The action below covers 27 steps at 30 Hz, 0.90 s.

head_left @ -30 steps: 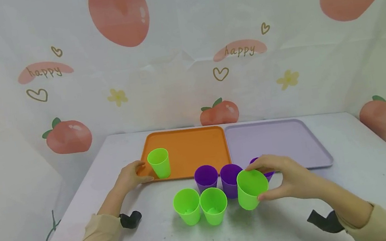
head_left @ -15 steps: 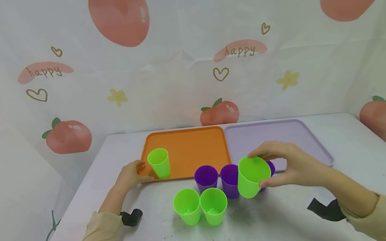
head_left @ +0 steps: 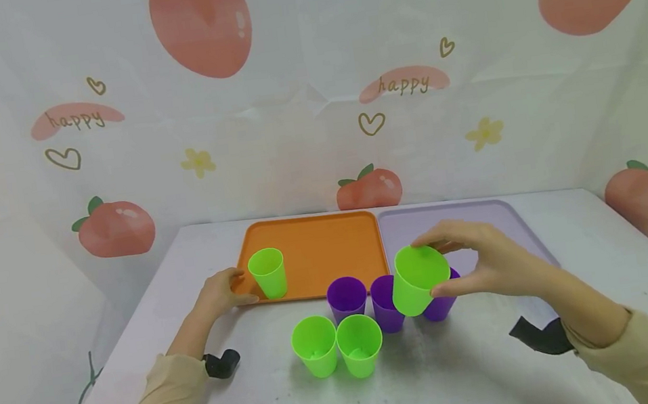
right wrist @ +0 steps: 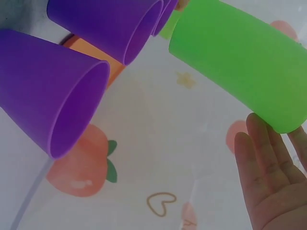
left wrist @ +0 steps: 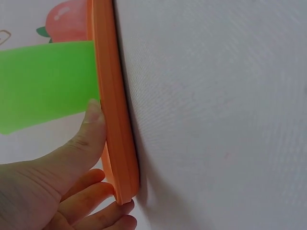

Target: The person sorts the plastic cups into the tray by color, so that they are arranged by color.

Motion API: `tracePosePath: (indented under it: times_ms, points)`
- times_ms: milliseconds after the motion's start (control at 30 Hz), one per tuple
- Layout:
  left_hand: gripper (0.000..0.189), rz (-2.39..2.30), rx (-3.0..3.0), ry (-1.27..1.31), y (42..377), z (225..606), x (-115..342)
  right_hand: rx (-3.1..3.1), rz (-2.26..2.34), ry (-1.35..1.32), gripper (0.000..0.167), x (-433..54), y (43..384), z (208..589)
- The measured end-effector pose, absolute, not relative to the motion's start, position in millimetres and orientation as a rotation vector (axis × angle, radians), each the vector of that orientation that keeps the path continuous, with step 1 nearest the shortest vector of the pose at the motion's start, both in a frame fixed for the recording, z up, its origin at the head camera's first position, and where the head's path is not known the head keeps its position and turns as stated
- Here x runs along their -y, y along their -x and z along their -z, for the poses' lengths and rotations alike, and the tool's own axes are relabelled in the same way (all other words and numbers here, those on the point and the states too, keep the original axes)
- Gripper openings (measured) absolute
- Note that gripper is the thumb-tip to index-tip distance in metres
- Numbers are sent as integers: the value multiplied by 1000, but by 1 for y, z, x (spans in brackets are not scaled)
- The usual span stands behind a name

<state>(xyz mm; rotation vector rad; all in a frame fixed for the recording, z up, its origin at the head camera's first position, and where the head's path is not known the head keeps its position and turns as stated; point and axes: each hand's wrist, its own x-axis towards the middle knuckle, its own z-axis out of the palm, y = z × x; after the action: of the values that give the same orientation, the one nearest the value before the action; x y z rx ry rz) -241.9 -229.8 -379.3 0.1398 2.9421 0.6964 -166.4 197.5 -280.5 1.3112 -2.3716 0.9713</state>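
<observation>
Right hand [head_left: 486, 262] holds green cup [head_left: 417, 280] above purple cups [head_left: 386, 299]

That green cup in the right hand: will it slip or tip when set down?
The green cup looks like thin smooth plastic, probably light: the right hand lifts it by fingertips at the rim. It may be slippery. Its base is narrower than its mouth, so it could tip if set down tilted, as it is now.
</observation>
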Motion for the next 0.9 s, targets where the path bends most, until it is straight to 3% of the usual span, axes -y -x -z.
tracePosePath:
  times_ms: [900]
  points:
    - [65,-724,-2948,-150,240,378,229,2507,-961,-1235,51,-176,199,261]
